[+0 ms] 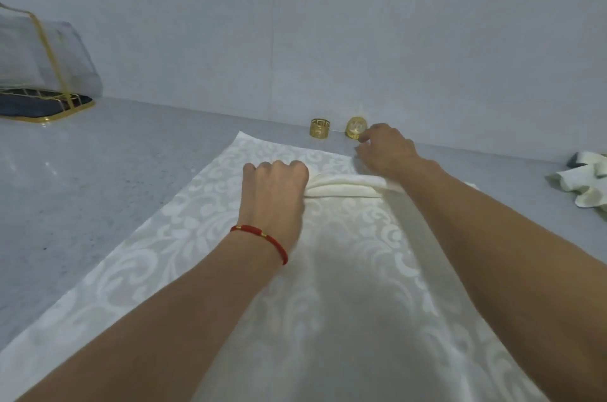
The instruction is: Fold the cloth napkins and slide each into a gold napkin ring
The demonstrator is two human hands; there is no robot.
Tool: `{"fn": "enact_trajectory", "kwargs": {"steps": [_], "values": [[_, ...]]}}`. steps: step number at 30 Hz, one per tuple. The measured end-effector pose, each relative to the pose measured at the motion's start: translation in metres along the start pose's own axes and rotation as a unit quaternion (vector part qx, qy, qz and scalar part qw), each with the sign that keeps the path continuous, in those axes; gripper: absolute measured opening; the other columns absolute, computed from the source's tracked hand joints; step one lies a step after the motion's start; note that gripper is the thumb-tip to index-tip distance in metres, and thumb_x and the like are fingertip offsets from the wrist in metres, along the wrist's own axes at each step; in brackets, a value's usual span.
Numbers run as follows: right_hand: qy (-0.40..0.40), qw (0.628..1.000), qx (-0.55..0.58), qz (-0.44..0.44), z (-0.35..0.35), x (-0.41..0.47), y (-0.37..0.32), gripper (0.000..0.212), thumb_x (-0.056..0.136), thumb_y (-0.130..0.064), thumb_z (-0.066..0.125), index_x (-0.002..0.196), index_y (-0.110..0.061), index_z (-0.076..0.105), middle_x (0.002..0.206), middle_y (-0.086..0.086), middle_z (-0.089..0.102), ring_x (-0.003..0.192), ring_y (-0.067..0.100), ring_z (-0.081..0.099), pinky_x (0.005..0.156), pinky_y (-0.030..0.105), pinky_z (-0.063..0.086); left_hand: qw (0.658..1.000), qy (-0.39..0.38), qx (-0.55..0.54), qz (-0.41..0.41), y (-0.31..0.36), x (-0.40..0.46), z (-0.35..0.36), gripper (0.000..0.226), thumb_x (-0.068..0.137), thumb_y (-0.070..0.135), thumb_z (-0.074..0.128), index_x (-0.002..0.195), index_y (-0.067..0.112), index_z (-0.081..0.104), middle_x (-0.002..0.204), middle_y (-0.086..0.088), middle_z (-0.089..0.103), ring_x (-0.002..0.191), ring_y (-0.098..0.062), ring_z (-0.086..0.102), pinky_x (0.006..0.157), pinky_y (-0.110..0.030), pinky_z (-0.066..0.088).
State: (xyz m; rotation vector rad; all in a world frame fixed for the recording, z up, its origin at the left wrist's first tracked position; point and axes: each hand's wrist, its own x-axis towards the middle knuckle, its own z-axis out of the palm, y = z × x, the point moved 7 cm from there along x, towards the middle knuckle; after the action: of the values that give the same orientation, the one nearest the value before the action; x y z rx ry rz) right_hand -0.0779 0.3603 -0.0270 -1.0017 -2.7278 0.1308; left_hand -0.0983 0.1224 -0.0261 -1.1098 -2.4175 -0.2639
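Grey speckled counter against a pale wall, patterned white runner laid from near edge to far. On the runner, up around twelve o'clock, a cream napkin gathered into a narrow rolled band, lying crosswise. Left hand, red bracelet at the wrist, fingers curled over the band's left end, knuckles up, seemingly clamping the folds. Right hand at one o'clock, on the band's right end, fingers curled; whether pinching cloth or reaching on for a ring, cannot tell. Two gold rings by the wall: upright ring at twelve, tipped ring just beside the right fingertips. More crumpled cloth at three o'clock, well apart; gold-framed rack at ten. Judging by this: folding nearly done, threading not yet begun. Best to keep the left end pinned tight, squeeze the right end to a firm taper, feed that end through the near ring, avoid letting the pleats spring loose.
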Motion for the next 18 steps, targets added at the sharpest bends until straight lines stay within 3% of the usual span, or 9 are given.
{"fn": "enact_trajectory", "kwargs": {"steps": [4, 7, 13, 16, 18], "values": [[-0.021, 0.999, -0.023, 0.028, 0.019, 0.039, -0.004, 0.046, 0.105, -0.048, 0.043, 0.150, -0.042, 0.042, 0.161, 0.011, 0.021, 0.142, 0.038, 0.032, 0.115, 0.052, 0.026, 0.999, -0.007, 0.001, -0.035, -0.006, 0.001, -0.003, 0.048, 0.086, 0.006, 0.052, 0.067, 0.020, 0.010, 0.065, 0.003, 0.026, 0.053, -0.016, 0.018, 0.070, -0.033, 0.024], [-0.041, 0.999, -0.011, 0.028, 0.038, 0.056, -0.006, 0.051, 0.103, -0.047, 0.041, 0.153, -0.050, 0.034, 0.161, 0.013, 0.019, 0.140, 0.042, 0.036, 0.117, 0.055, 0.026, 0.999, -0.016, 0.005, -0.038, -0.006, 0.001, 0.000, 0.046, 0.087, 0.007, 0.054, 0.069, 0.019, 0.014, 0.065, 0.003, 0.026, 0.054, -0.016, 0.019, 0.070, -0.034, 0.025], [-0.014, 0.999, 0.007, 0.042, 0.047, 0.086, -0.006, 0.039, 0.103, -0.037, 0.040, 0.135, -0.025, 0.060, 0.144, 0.019, 0.027, 0.114, 0.039, 0.054, 0.110, 0.048, 0.041, 0.999, -0.015, -0.001, -0.046, -0.010, 0.004, 0.008, 0.032, 0.089, 0.012, 0.057, 0.087, 0.020, 0.026, 0.066, 0.005, 0.025, 0.072, -0.019, 0.035, 0.070, -0.033, 0.026], [0.027, 0.998, 0.051, 0.022, 0.039, 0.086, -0.006, 0.031, 0.102, -0.031, 0.045, 0.126, -0.017, 0.061, 0.134, 0.022, 0.042, 0.115, 0.041, 0.048, 0.102, 0.045, 0.044, 0.999, -0.008, -0.007, -0.048, -0.012, 0.004, 0.008, 0.030, 0.089, 0.010, 0.057, 0.086, 0.019, 0.028, 0.065, 0.005, 0.026, 0.072, -0.020, 0.036, 0.068, -0.033, 0.025], [0.077, 0.990, 0.116, -0.015, 0.020, 0.068, -0.005, 0.021, 0.101, -0.022, 0.049, 0.120, -0.014, 0.053, 0.113, 0.018, 0.051, 0.105, 0.037, 0.048, 0.090, 0.042, 0.043, 0.999, -0.006, -0.009, -0.051, -0.014, 0.004, 0.009, 0.028, 0.090, 0.009, 0.055, 0.085, 0.019, 0.029, 0.064, 0.005, 0.027, 0.071, -0.019, 0.036, 0.067, -0.033, 0.025]]}}
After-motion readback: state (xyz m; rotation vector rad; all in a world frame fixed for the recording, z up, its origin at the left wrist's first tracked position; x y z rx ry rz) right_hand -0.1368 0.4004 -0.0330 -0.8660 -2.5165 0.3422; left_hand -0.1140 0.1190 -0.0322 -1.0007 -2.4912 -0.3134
